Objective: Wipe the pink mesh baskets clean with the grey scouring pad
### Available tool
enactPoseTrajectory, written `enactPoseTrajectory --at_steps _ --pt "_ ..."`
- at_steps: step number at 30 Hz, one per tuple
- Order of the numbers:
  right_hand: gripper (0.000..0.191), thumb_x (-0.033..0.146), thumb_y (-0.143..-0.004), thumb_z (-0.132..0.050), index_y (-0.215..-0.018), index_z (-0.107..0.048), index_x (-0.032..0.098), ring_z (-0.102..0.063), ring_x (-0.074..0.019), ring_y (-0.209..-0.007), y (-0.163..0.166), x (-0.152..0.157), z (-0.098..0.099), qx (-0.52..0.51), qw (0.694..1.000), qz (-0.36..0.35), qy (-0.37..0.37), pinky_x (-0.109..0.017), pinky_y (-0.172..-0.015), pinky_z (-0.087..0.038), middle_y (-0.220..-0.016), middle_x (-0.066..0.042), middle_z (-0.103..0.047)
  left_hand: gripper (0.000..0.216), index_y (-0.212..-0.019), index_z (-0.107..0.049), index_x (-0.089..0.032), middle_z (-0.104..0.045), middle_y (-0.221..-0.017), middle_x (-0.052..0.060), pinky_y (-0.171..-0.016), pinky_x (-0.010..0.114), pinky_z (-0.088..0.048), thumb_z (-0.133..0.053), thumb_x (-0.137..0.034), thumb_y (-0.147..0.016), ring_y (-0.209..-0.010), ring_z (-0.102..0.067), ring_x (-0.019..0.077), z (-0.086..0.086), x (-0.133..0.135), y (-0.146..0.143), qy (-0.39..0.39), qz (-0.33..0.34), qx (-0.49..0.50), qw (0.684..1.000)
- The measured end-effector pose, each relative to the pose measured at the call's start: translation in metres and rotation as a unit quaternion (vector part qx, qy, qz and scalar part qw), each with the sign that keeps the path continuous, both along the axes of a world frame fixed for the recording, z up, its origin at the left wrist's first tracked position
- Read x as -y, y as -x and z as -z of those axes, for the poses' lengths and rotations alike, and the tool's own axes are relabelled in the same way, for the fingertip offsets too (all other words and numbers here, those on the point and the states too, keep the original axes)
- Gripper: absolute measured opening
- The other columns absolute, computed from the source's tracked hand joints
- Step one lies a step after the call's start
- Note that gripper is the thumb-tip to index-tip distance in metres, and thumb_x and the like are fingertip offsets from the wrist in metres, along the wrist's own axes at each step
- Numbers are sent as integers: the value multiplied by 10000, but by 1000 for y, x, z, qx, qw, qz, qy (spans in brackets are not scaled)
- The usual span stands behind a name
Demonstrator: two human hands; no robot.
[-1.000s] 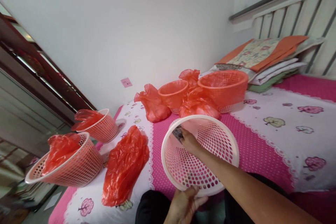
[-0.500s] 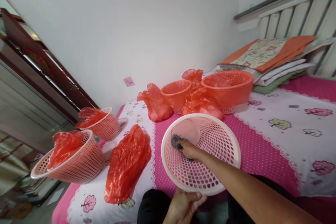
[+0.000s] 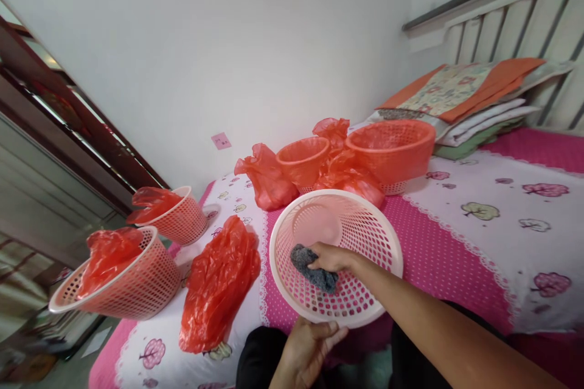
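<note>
While the left hand [image 3: 306, 345] clasps the near rim of the pale basket [image 3: 369, 228], tilted above the bed [image 3: 456, 267], the right hand [image 3: 332, 257] is closed on a grey cloth [image 3: 314, 273] pressed to its inner wall (wiping, seemingly), so unwiped mesh wants the basket turned.

I'm standing in a bedroom in someone's home. A bed [image 3: 456, 249] is filling most of the room, wearing a pink dotted sheet with little printed trees. Folded pillows and blankets [image 3: 460, 100] are lying stacked against the slatted headboard [image 3: 515, 30], and a plain white wall [image 3: 228, 42] is running alongside.
</note>
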State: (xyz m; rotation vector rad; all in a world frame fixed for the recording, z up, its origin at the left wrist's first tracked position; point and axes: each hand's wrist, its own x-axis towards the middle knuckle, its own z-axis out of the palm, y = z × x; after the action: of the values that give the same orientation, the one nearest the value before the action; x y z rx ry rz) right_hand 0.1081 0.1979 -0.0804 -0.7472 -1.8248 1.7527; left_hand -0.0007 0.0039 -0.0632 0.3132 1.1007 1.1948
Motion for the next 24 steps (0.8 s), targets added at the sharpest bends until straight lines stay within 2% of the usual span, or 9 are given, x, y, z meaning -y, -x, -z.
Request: enactPoseTrajectory --at_steps 5,9,16,22,24 --pt "183 247 -670 -804 -836 -812 170 -673 -161 -704 -3 11 -18 -6 999 -41 23 -250 -681 -536 -776 -24 -781 388 -1011 -804 -8 -866 -1009 197 -870 408 -700 -823 114 -643 -917 -820 295 -3 -5 3 13 1 -7 1000" --pt "218 274 -656 -830 -842 -822 163 -685 -159 -737 -5 15 -30 -24 994 -85 65 -251 -717 -545 -812 -27 -789 379 -995 -807 -26 -864 -947 180 -867 407 -698 -820 117 -644 -874 -816 279 -2 -7 6 13 -3 -7 1000" --pt "347 333 -618 -921 -893 -827 143 -716 -157 -756 -6 24 -33 -79 975 -133 158 -259 -768 -571 -855 -44 -810 400 -969 -801 -67 -837 -872 124 -875 437 -689 -815 120 -615 -800 -782 246 -4 -8 5 13 -16 -12 1000" --pt "478 294 -610 -949 -1041 -829 127 -766 -188 -864 -2 35 -43 -162 950 -156 219 -284 -857 -579 -976 -85 -834 313 -827 -802 -69 -785 -783 86 -836 401 -683 -812 132 -588 -777 -750 223 -9 -8 7 10 -24 -6 1000" --pt "471 320 -624 -943 -1038 -815 134 -783 -215 -924 -4 34 -49 -200 946 -128 222 -319 -904 -587 -1019 -102 -837 252 -761 -789 -71 -752 -721 68 -787 359 -672 -838 109 -590 -734 -730 203 -7 -8 7 4 -24 -5 1000"
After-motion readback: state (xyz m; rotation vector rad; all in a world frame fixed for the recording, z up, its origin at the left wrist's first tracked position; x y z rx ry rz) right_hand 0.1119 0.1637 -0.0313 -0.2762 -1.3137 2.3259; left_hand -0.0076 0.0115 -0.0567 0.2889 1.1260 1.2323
